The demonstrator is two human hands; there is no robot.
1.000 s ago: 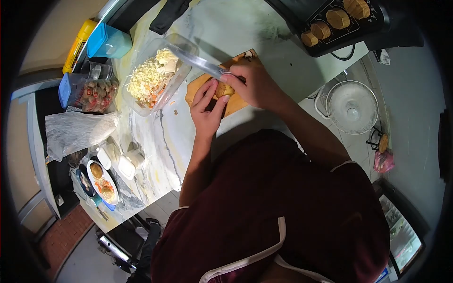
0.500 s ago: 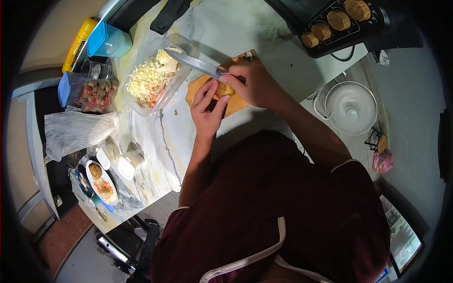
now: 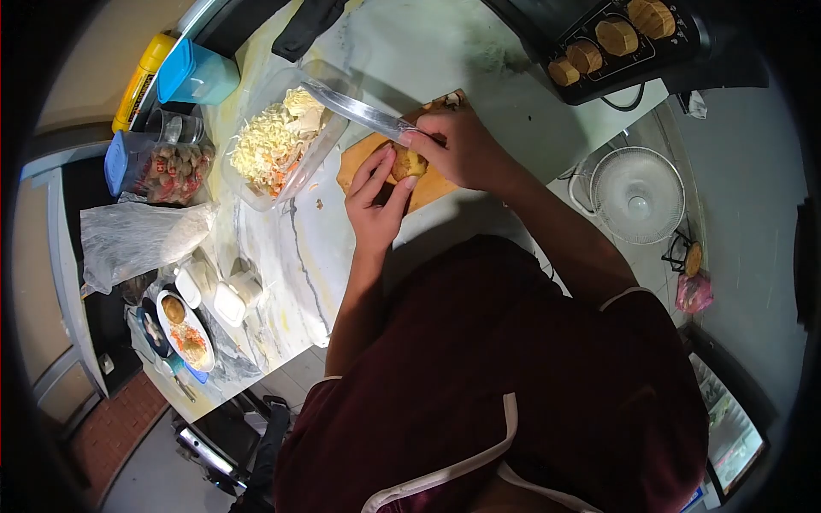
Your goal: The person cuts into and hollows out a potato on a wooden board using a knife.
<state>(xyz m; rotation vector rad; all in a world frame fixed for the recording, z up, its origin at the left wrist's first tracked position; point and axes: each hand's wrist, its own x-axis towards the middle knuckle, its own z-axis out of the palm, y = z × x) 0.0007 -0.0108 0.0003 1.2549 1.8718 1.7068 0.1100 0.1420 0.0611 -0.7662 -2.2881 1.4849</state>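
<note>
My right hand [image 3: 466, 152] is closed around the handle of a knife [image 3: 363, 112]. Its long blade points left, over the edge of a clear plastic container [image 3: 318, 158]. Shredded cabbage and carrot [image 3: 272, 141] fill much of that container. On the wooden cutting board [image 3: 434, 190], the fingers and thumb of my left hand [image 3: 375, 205] grip a potato [image 3: 411, 166] with brown skin and yellowish flesh. The potato lies just below the knife's handle end, and my left fingers cover part of it.
A black stove [image 3: 620, 51] with wooden-looking knobs stands at upper right. Along the left are a blue-lidded box [image 3: 198, 75], a jar of wrapped pieces [image 3: 175, 167], a plastic bag [image 3: 141, 244], white-lidded tubs [image 3: 233, 303] and an oval plate [image 3: 202, 357]. A strainer [image 3: 637, 195] sits lower, right.
The knife has turned slightly, its tip a little farther up in view. My right hand has shifted slightly, and more of the potato shows. My left hand stays nearly still.
</note>
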